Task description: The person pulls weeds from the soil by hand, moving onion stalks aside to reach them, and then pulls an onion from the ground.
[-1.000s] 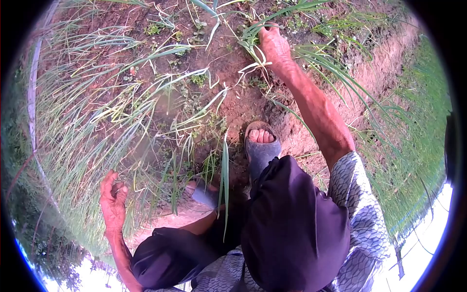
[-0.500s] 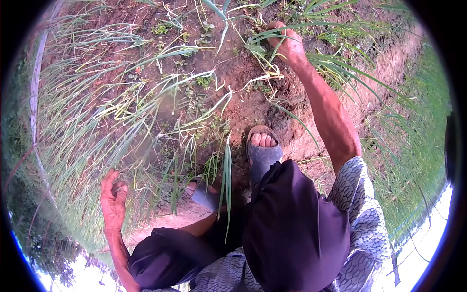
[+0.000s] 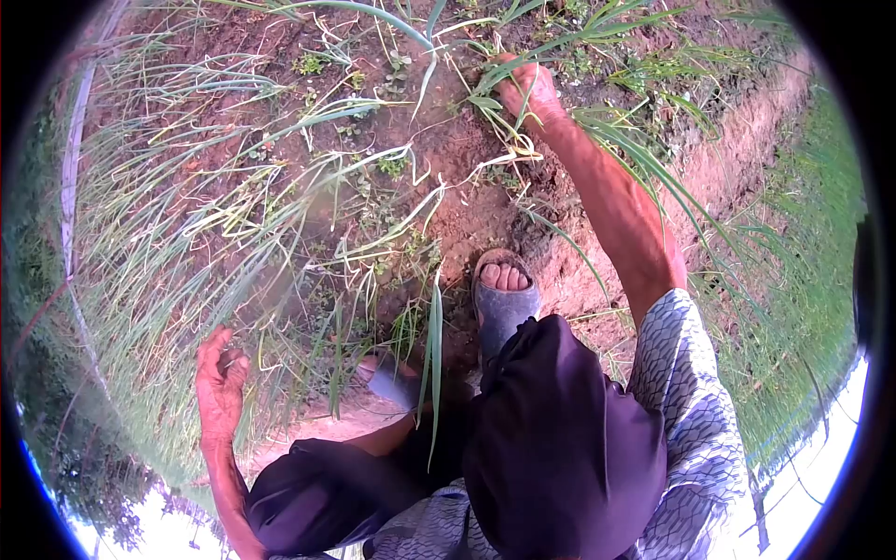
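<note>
My right hand (image 3: 530, 91) reaches down to the soil at the top of the view, among long green onion leaves (image 3: 597, 35). Its fingers are curled closed at the base of the plants, and what lies in them is hidden. Pale, dried leaves (image 3: 509, 154) lie just below that wrist. At the lower left, my left hand (image 3: 220, 385) hovers beside a dense stand of thin onion plants (image 3: 187, 271). Its fingers are loosely bent and apart from the thumb, with nothing visible between them.
Small weeds (image 3: 390, 166) grow in the brown soil between the onion rows. My sandalled foot (image 3: 506, 280) stands in the middle, below a dark-clothed knee (image 3: 565, 439). A pale strip (image 3: 70, 177) edges the bed at left. More green growth (image 3: 812, 233) covers the right side.
My right hand has shifted a little to the left along the ground, and the leaves around its wrist and forearm have moved. My left hand has barely moved.
</note>
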A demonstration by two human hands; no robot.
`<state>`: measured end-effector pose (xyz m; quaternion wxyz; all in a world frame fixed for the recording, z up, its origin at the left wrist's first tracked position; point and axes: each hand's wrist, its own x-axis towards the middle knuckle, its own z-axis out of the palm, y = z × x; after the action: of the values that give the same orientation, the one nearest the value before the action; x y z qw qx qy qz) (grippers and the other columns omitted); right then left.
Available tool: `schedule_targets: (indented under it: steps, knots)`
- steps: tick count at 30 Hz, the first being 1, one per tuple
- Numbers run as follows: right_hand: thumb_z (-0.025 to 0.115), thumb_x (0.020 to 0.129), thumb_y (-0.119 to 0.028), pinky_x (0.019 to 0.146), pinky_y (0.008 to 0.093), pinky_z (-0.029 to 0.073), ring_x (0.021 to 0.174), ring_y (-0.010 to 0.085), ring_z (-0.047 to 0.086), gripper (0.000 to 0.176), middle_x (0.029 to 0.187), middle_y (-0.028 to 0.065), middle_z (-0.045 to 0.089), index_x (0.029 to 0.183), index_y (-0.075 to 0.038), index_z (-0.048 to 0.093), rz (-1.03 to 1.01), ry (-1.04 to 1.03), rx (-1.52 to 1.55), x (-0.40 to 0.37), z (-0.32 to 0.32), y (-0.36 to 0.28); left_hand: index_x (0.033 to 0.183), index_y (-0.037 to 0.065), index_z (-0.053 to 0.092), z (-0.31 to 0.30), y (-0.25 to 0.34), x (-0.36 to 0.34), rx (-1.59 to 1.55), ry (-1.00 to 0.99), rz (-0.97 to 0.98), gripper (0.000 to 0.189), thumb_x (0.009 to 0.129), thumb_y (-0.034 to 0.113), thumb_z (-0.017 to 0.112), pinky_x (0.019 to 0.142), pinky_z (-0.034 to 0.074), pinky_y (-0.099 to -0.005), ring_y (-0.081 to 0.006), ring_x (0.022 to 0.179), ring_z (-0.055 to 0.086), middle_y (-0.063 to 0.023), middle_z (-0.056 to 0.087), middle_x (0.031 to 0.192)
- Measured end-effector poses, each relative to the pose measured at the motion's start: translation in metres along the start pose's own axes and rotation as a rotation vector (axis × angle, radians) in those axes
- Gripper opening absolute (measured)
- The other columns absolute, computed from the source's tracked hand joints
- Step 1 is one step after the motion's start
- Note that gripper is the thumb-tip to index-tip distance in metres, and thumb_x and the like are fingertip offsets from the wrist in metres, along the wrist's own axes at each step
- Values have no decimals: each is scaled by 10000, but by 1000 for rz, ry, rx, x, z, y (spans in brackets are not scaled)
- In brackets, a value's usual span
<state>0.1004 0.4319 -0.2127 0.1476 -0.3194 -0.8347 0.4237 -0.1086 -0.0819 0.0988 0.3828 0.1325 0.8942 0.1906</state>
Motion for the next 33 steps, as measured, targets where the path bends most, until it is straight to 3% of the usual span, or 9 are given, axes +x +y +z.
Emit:
schedule_targets:
  steps: [4, 8, 9, 12, 13, 18, 24, 29, 33]
  knots:
    - [614, 870, -91, 616, 255, 462, 676, 105, 576, 162, 763, 7, 666, 981, -15, 705, 274, 306, 723, -11, -13, -10, 1377, 71, 517, -1, -1, -4, 13, 5, 12, 503, 915, 147, 700, 910, 518, -332, -203, 1059, 594, -82, 440, 1461]
    - [709, 864, -189, 739, 397, 538, 787, 271, 682, 277, 919, 157, 723, 1117, -80, 679, 272, 347, 45, 3, -15, 23, 1374, 68, 518, -2, -7, 0, 64, -4, 41, 488, 920, 131, 685, 899, 515, -331, -196, 1048, 593, -81, 447, 1451]
    - [713, 839, -193, 826, 430, 544, 904, 338, 684, 367, 1051, 196, 696, 1199, -152, 652, 368, 157, -182, 1, -41, -44, 1367, 62, 522, 0, -5, 1, 46, -1, 37, 473, 919, 97, 670, 904, 515, -327, -195, 1041, 595, -90, 457, 1437]
    - [724, 835, -258, 854, 452, 516, 958, 344, 624, 452, 1064, 188, 646, 1271, -207, 614, -229, 204, -557, 19, -14, -4, 1354, 50, 526, 4, 4, 1, -1, 6, 13, 454, 916, 24, 642, 916, 512, -319, -193, 1031, 599, -107, 476, 1405]
    - [721, 816, -230, 933, 489, 468, 1061, 385, 581, 448, 1135, 195, 614, 1253, -191, 632, -102, 130, -600, 21, -8, -19, 1356, 48, 524, 5, 7, 1, -16, 9, 8, 457, 915, 20, 641, 916, 512, -319, -193, 1033, 598, -106, 476, 1400]
    - [647, 768, -64, 883, 467, 447, 970, 352, 611, 228, 945, 156, 639, 995, -88, 632, -174, 65, -610, 34, -3, -14, 1359, 46, 520, 2, 10, 0, -20, 7, -1, 467, 909, 7, 638, 914, 514, -318, -199, 1044, 595, -105, 471, 1390]
    - [651, 776, -68, 895, 463, 514, 1014, 366, 655, 277, 1033, 206, 670, 1053, -65, 667, -204, -74, -635, 34, -16, -27, 1356, 50, 522, -1, 3, -6, -16, 39, 51, 463, 911, 19, 643, 912, 519, -320, -201, 1042, 600, -109, 464, 1399]
    - [663, 843, -166, 844, 464, 539, 994, 389, 648, 275, 1028, 212, 664, 1108, -96, 660, 155, -330, -309, 31, -45, -44, 1359, 45, 513, -1, -8, -11, -33, 33, 24, 464, 912, 10, 631, 917, 519, -321, -208, 1049, 602, -113, 457, 1410]
    - [735, 799, -278, 876, 477, 519, 1007, 395, 609, 432, 1074, 248, 599, 1188, -126, 625, -48, -172, -453, 29, -9, -20, 1362, 38, 507, -1, -8, -11, -33, 25, -8, 463, 916, 14, 628, 918, 517, -321, -216, 1048, 603, -116, 463, 1403]
